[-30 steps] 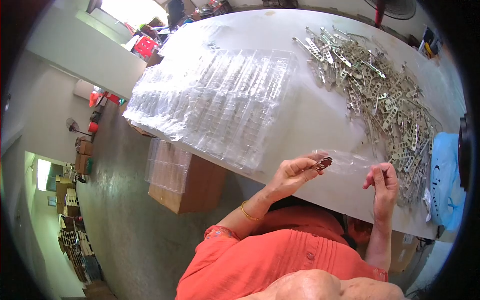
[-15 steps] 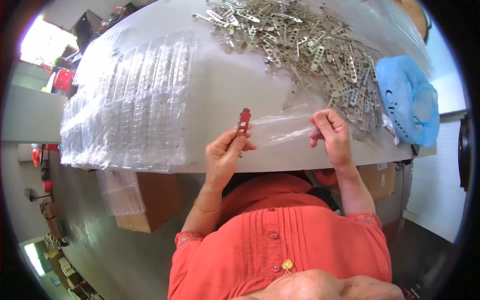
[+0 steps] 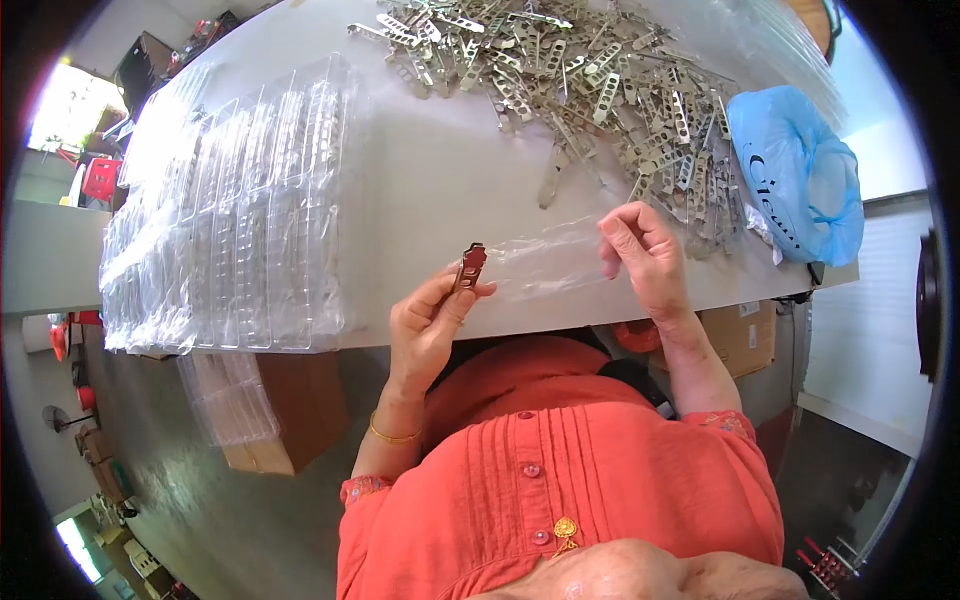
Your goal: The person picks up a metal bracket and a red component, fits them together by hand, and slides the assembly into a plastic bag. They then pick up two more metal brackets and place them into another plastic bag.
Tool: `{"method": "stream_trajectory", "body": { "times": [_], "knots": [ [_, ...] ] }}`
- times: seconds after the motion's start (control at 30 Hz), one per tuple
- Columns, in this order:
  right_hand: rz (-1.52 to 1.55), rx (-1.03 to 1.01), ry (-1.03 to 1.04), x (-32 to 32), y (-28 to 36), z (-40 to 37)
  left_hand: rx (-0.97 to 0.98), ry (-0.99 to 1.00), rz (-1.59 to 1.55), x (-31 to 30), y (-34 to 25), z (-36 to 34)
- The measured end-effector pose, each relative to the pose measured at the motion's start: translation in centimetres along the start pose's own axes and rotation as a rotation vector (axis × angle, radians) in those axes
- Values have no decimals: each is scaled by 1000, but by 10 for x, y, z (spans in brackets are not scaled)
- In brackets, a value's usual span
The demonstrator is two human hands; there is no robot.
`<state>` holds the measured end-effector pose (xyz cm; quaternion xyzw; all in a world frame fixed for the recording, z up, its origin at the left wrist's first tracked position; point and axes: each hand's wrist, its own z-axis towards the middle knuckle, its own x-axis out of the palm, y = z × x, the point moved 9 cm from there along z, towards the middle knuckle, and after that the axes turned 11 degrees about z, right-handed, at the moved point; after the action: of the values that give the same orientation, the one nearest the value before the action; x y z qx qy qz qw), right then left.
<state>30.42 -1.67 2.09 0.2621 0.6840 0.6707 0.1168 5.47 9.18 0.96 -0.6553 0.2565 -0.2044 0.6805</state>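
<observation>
Between the thumb and fingers of my left hand (image 3: 428, 325) is a small metal bracket (image 3: 470, 268), held upright above the table's front edge. A clear plastic film (image 3: 550, 262) stretches from beside the bracket to my right hand (image 3: 648, 255), whose thumb and fingers pinch its far end. Beyond my hands lies a large heap of perforated metal brackets (image 3: 607, 95) on the white table (image 3: 430, 180). To the left, clear plastic trays (image 3: 235, 220) stand in wrapped rows.
A blue plastic bag (image 3: 800, 175) sits at the table's right side, with clear plastic sheets (image 3: 775, 50) behind it. Under the table are a cardboard box (image 3: 305, 410) on the left and another box (image 3: 745, 335) on the right.
The view has shifted a little. The bracket in my left hand is slightly lower and tilted more to the right. The plastic film still spans both hands.
</observation>
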Motion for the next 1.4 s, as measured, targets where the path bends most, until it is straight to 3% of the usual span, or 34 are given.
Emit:
{"method": "stream_trajectory", "body": {
  "times": [0.3,0.53,0.67,0.87,0.97,1.07,1.17,1.4],
  "knots": [
    [-33,-31,-25,-6,3,1,21,-48,-11,1,-3,-1],
    [370,141,15,4,-9,-15,58,-142,3,-6,-11,2],
    [327,250,186,36,-24,-31,63,-96,-30,9,-14,2],
    [319,248,144,42,-31,-24,89,13,-43,31,-23,-2],
    [337,235,93,26,-24,-15,54,-118,-106,10,-28,-6],
    [337,217,67,14,-15,-12,-102,-68,-55,-8,-14,-11],
    [344,184,100,9,-7,-10,-272,58,-223,0,5,-19],
    [285,190,148,11,-2,-11,-324,194,-107,11,-4,-32]
  ]
}}
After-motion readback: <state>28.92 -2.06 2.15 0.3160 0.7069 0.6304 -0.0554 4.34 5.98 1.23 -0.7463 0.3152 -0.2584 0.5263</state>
